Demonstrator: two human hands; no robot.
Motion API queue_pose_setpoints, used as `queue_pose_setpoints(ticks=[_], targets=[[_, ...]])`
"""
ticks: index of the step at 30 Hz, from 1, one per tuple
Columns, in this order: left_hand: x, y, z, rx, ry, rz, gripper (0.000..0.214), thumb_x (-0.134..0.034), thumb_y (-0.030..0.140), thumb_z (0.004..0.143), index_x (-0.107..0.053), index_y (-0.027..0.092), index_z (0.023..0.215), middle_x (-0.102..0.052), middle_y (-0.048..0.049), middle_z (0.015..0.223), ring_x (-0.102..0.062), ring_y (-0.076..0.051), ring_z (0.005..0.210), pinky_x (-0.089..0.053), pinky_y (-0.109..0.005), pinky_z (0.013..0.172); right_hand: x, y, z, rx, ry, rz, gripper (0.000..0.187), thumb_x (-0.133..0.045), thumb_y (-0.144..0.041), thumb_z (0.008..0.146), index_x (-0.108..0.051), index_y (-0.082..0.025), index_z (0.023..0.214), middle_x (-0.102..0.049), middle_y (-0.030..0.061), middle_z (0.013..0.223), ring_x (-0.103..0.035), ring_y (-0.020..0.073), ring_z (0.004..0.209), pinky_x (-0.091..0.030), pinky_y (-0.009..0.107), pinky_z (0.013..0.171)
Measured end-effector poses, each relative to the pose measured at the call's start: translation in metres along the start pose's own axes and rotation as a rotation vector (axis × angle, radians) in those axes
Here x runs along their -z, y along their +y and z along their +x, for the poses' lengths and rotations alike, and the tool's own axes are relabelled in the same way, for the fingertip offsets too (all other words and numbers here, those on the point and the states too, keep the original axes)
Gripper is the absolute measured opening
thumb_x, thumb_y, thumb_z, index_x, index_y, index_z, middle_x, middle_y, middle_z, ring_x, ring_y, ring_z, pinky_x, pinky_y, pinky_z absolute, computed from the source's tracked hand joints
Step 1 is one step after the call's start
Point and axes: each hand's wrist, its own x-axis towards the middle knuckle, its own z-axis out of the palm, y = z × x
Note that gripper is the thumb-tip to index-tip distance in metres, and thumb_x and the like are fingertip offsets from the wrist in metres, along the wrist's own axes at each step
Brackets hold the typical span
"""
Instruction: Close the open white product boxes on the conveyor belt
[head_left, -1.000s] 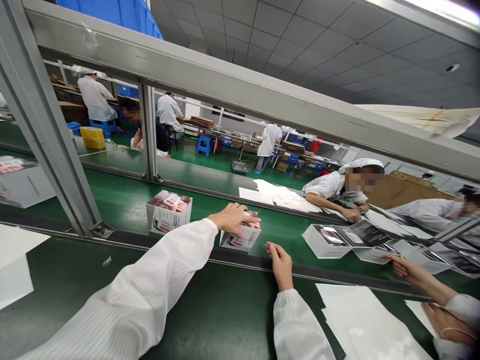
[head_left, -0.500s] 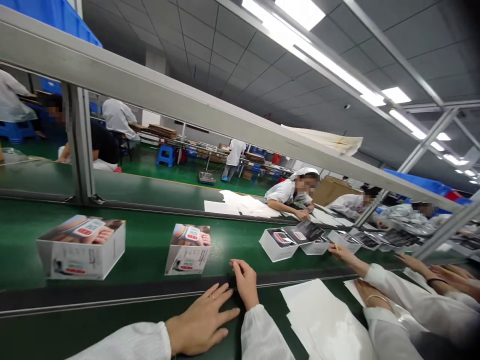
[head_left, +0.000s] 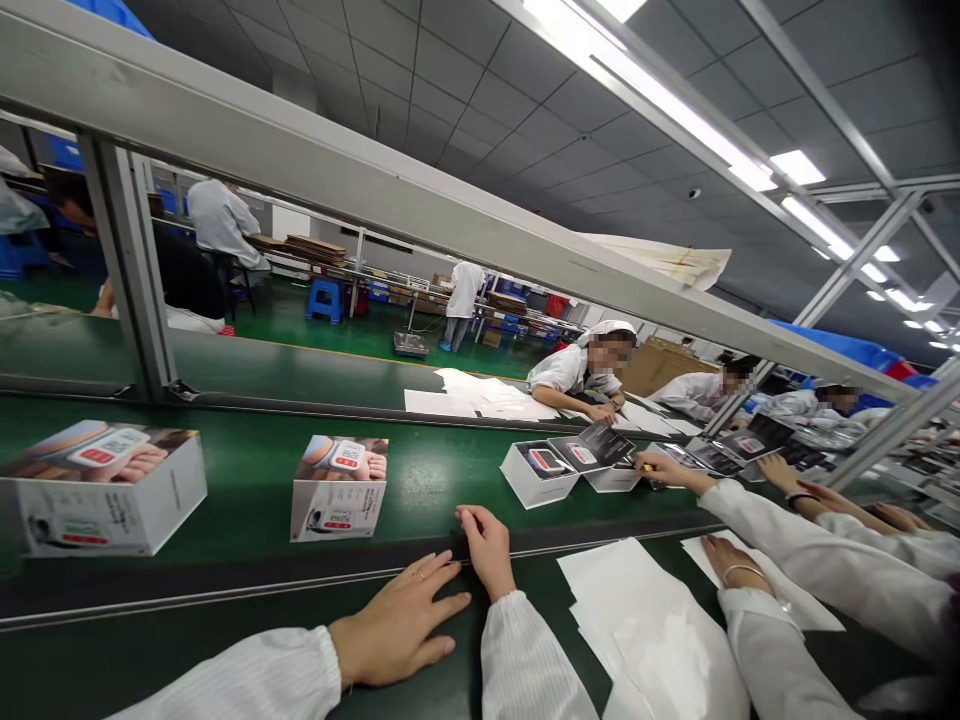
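Observation:
My left hand lies flat on the green bench, fingers spread, holding nothing. My right hand rests beside it at the edge of the conveyor belt, fingers curled loosely, nothing visible in them. A closed white printed box stands on the belt just beyond and left of my hands. A second, larger-looking box is further left. An open box with a device inside sits on the belt to the right.
A stack of white paper sheets lies to my right. A co-worker's hands reach onto the belt by the open boxes. A metal frame beam crosses overhead. Other workers sit across the line.
My left hand let go of the box on the belt and came back to lie flat on the bench. The closed boxes drifted left along the belt. My view swung right.

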Motion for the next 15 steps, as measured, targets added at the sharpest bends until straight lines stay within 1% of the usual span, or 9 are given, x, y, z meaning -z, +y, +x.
queue_pose_setpoints(ticks=[5,11,15], targets=[[-0.0015,-0.0007,0.0009,-0.001,0.006,0.014,0.055,-0.062,0.038,0.093,-0.047,0.034,0.145,-0.035,-0.0052,0.156,-0.029,-0.035,0.144,-0.029,-0.053,0.117,0.0007,0.0001,-0.0001,0.003,-0.012,-0.026,0.036,-0.050,-0.049,0.091,-0.074,-0.022,0.093,-0.075,0.0069,0.093,-0.070,0.0227,0.088,-0.053,0.032,0.081],[-0.0003,-0.0001,0.0003,-0.002,0.007,0.019,0.055,-0.062,0.038,0.093,-0.047,0.033,0.145,-0.036,-0.0060,0.156,-0.029,-0.035,0.144,-0.030,-0.054,0.116,0.0006,-0.0007,-0.0002,0.015,-0.018,-0.037,0.034,-0.050,-0.046,0.092,-0.074,-0.021,0.093,-0.075,0.0071,0.093,-0.070,0.0227,0.089,-0.052,0.032,0.082],[0.0032,0.0024,0.0008,0.013,-0.028,0.030,0.056,-0.061,0.038,0.093,-0.045,0.033,0.146,-0.035,-0.0065,0.156,-0.028,-0.035,0.145,-0.030,-0.055,0.116,0.0012,-0.0024,-0.0005,0.019,-0.022,-0.047,0.033,-0.049,-0.044,0.092,-0.074,-0.022,0.093,-0.075,0.0066,0.094,-0.069,0.0224,0.090,-0.052,0.032,0.083]])
